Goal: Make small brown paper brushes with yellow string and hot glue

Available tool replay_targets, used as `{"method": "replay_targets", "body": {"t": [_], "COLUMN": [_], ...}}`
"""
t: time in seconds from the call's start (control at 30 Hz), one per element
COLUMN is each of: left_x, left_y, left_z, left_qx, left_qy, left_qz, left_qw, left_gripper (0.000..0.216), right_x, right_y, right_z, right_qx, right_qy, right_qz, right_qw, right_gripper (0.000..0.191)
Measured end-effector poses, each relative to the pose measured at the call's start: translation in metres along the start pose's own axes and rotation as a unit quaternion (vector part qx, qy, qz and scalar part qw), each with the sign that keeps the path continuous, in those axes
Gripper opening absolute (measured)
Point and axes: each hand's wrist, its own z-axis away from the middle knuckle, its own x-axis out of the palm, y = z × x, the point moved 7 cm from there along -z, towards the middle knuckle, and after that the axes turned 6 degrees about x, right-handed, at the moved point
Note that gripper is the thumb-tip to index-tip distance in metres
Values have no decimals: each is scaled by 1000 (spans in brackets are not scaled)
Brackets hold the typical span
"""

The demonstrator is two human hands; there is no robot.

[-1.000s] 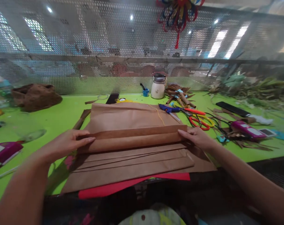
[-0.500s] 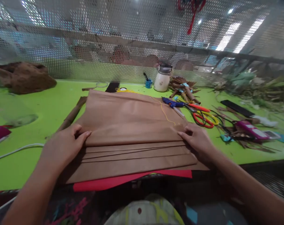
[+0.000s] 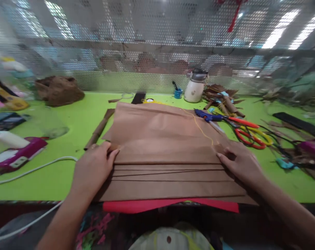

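Note:
A sheet of brown paper [image 3: 157, 132] lies on the bench with several folds running across its near part. My left hand [image 3: 95, 170] pinches its left edge between thumb and fingers. On the opposite edge, my right hand [image 3: 238, 161] grips the paper the same way. The folded layers stack toward me, and a strip of red paper [image 3: 147, 205] sticks out beneath them at the bench's front edge. A thin yellow string [image 3: 199, 126] trails over the paper's right side.
Right of the paper lie a blue glue gun [image 3: 209, 116] and scissors with red and yellow handles [image 3: 251, 139]. A white jar [image 3: 194, 88] and small blue cup [image 3: 177, 93] stand behind. On the left are a brown cloth bundle [image 3: 60, 91], a purple power strip [image 3: 22, 154] and a white cable [image 3: 50, 163].
The view has swung left, so everything sits further right in the picture and more of the bench's left end shows. Both hands keep hold of the paper's edges.

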Motion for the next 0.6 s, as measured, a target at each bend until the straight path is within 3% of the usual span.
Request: {"method": "replay_targets", "body": {"t": [0.6], "left_x": [-4], "left_y": [-5], "left_z": [11], "left_qx": [-29], "left_qy": [96], "left_qz": [51], "left_qw": [994], "left_gripper": [33], "right_x": [4], "right_y": [-1], "right_z": [6], "right_qx": [-42], "right_qy": [33], "right_qz": [-4], "right_qw": [999], "right_gripper": [24]}}
